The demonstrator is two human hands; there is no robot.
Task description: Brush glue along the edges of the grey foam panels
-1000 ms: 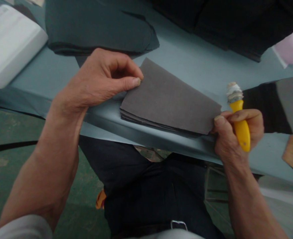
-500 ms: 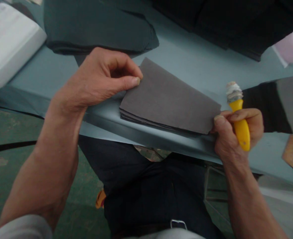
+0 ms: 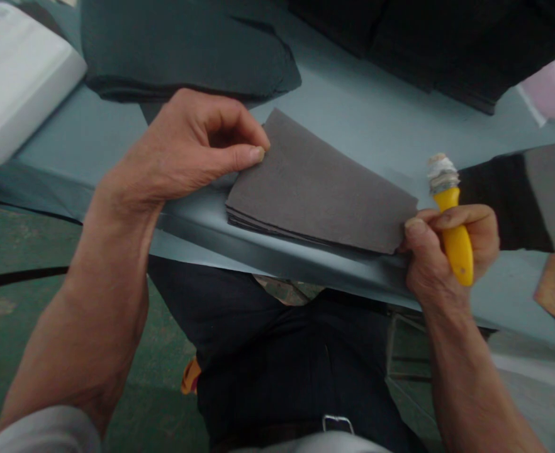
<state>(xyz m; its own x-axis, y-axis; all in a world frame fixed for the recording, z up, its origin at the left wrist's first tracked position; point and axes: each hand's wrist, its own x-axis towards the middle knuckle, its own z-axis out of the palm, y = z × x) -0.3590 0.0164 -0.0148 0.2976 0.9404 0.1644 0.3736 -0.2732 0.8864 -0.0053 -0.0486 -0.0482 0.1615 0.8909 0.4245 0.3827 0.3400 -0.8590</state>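
A stack of thin dark grey sheets [image 3: 322, 185], perhaps cloth or leather, lies slanted at the table's near side, its layers showing along the lower edge. At its upper left edge, my left hand [image 3: 206, 141] is closed, thumb and forefinger pinching the sheets. My right hand [image 3: 447, 245] pinches the stack's right end between thumb and fingers. The same hand also holds a brush with a yellow handle [image 3: 459, 251], which crosses over its fingers. The brush points up and away, its bristle end [image 3: 442, 168] coated with whitish stuff.
A blue-grey covering [image 3: 348, 107] spreads over the table. Behind my left hand is a folded dark pile [image 3: 187, 56], with a white block [image 3: 22, 75] to its left. Black stacks [image 3: 438, 44] stand at the back right. Grey and black pieces [image 3: 504, 201] and a brown wooden object [image 3: 554, 292] are at the right.
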